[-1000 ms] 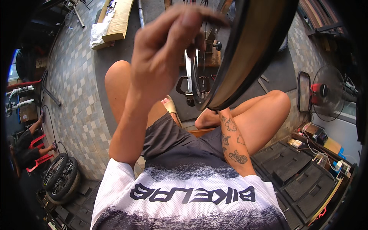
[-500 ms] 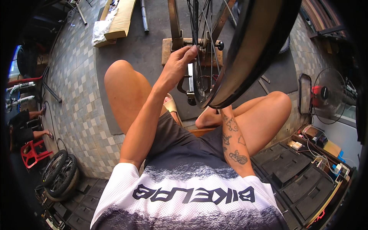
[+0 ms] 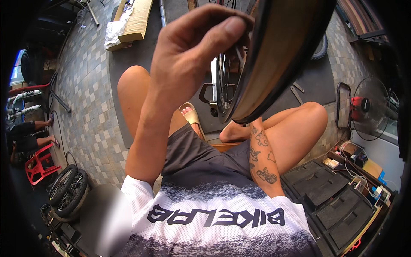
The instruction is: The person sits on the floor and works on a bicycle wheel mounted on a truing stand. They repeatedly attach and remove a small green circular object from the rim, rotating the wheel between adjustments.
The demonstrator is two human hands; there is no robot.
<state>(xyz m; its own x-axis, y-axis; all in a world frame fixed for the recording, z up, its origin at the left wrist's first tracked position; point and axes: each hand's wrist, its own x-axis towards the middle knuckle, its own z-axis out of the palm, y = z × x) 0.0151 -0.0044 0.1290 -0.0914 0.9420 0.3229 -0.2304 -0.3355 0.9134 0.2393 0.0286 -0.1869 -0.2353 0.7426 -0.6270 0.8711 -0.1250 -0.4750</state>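
Note:
A bicycle wheel [image 3: 269, 70] stands upright before me, its wide rim running up toward the camera. It sits in a truing stand, whose lower caliper arm [image 3: 206, 92] shows beside the rim. My left hand [image 3: 186, 55] is raised at the left side of the rim, among the spokes. Its thumb and fingers are pinched together; what they hold, if anything, is hidden. My right forearm [image 3: 262, 154], tattooed, reaches up behind the bottom of the wheel, which hides the right hand.
An open cardboard box [image 3: 136, 23] with white wrapping lies at far left beside a metal tube [image 3: 163, 13]. Black cases [image 3: 319, 188] and a fan [image 3: 368, 107] stand at right. Left are stacked wheels [image 3: 68, 190], a red stool [image 3: 42, 165] and another person's legs [image 3: 40, 132].
My left hand has risen from low by the hub and stand, up along the wheel to its rim, nearer the camera. My right forearm has hardly moved.

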